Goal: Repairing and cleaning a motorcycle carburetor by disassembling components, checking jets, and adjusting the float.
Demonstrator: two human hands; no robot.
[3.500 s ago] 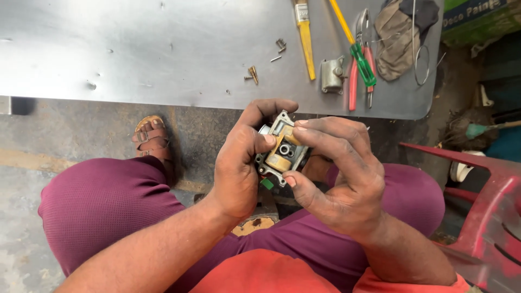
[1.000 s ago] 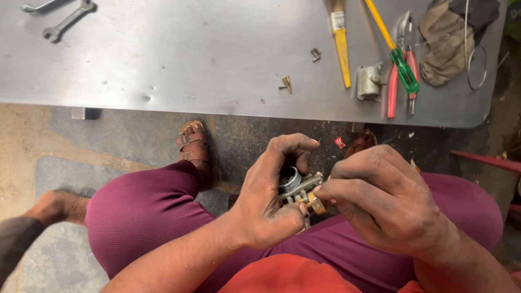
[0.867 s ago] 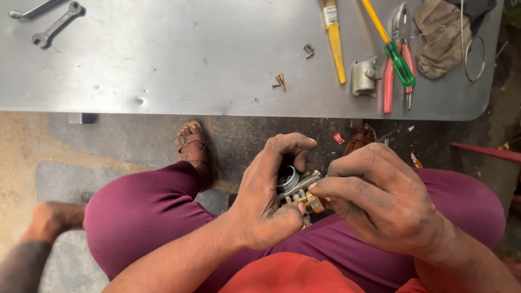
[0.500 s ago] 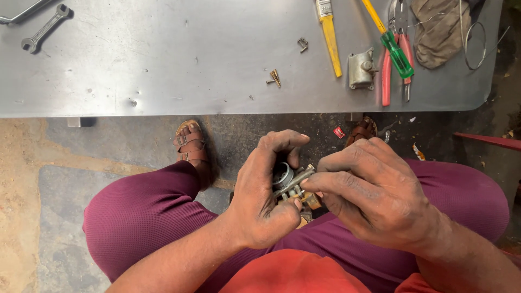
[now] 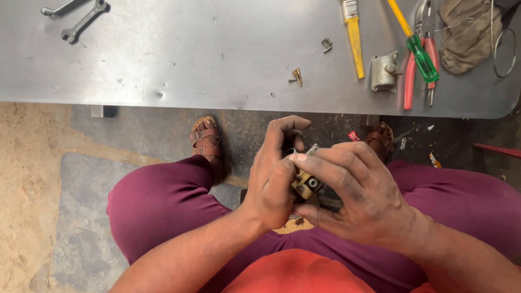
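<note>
Both hands' fingers (image 5: 304, 158) grasping small metal part (image 5: 307, 184), pliers (image 5: 419, 59), wrench (image 5: 82, 20) on table (image 5: 190, 59)

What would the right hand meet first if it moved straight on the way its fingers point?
The right hand points left, so its fingers would probably press into the left hand first, across the small metal part both hold; depth is unclear.

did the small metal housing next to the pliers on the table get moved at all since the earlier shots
No. The grey metal housing lies just left of the red-handled pliers, as before; only the head camera shifted.
</note>
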